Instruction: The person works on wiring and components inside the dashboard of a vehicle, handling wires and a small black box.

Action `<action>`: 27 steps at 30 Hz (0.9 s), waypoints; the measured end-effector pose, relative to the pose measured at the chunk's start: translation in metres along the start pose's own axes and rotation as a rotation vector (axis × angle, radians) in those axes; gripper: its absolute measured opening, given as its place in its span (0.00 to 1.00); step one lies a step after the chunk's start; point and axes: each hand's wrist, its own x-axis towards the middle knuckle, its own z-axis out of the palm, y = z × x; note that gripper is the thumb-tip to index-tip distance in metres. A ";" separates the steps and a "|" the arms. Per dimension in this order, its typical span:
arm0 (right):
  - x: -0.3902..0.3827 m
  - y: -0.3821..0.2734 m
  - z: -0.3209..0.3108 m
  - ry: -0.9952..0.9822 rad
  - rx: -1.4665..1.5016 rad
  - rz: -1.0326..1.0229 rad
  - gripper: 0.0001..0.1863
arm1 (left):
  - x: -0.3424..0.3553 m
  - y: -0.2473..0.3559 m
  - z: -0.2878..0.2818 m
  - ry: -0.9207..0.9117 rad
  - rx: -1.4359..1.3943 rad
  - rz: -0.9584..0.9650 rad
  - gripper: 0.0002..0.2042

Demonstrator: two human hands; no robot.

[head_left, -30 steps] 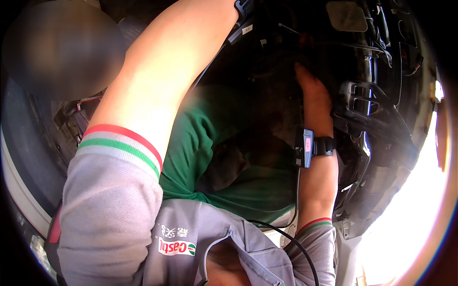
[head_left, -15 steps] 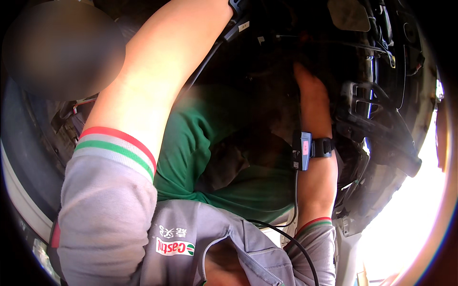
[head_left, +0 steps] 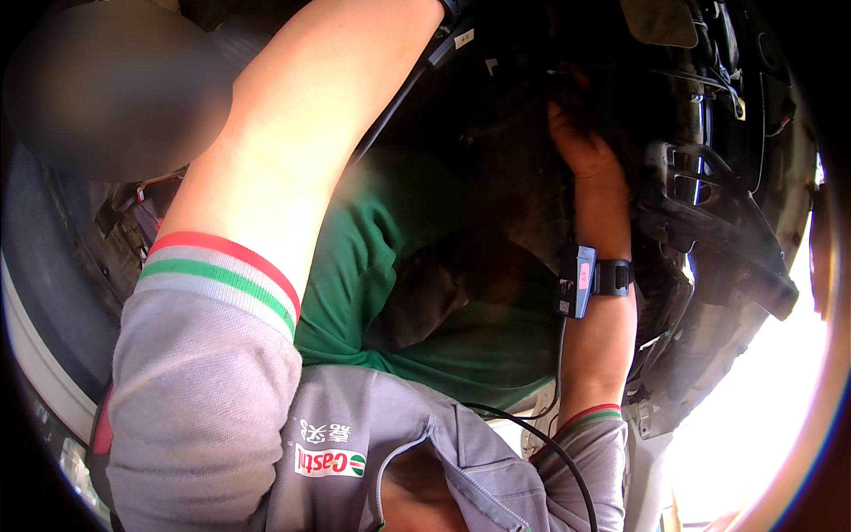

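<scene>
My left arm [head_left: 284,133] reaches up across the frame, and its hand lies beyond the upper edge. A black strap [head_left: 454,9] shows at that wrist. In deep shadow near dark vehicle parts is my right hand [head_left: 585,149]. One finger or the thumb points upward; the other fingers are lost in the dark, so whether they grip anything cannot be seen. A thin pale rod or wire [head_left: 656,74] runs above this hand. Strapped to my right forearm is a small blue-grey box [head_left: 578,282] with a cable hanging from it.
A black metal bracket [head_left: 709,195] and wiring line the right side. Green trouser legs [head_left: 355,266] fill the middle below the dark cavity. Black cable [head_left: 558,457] crosses my grey jacket. A dark padded panel [head_left: 44,266] curves along the left.
My right hand and forearm have shifted slightly right in the picture, and more of the hand shows. The surrounding vehicle parts also appear shifted a little to the right.
</scene>
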 end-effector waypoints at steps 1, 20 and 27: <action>-0.002 0.001 -0.001 -0.006 0.041 0.049 0.10 | 0.000 0.000 0.000 0.004 0.015 0.004 0.17; 0.017 0.000 0.002 0.029 0.017 -0.078 0.13 | -0.014 0.009 -0.028 -0.064 0.391 0.219 0.18; 0.021 -0.004 -0.017 -0.209 0.027 -0.038 0.14 | -0.014 0.015 -0.027 -0.104 0.463 0.259 0.19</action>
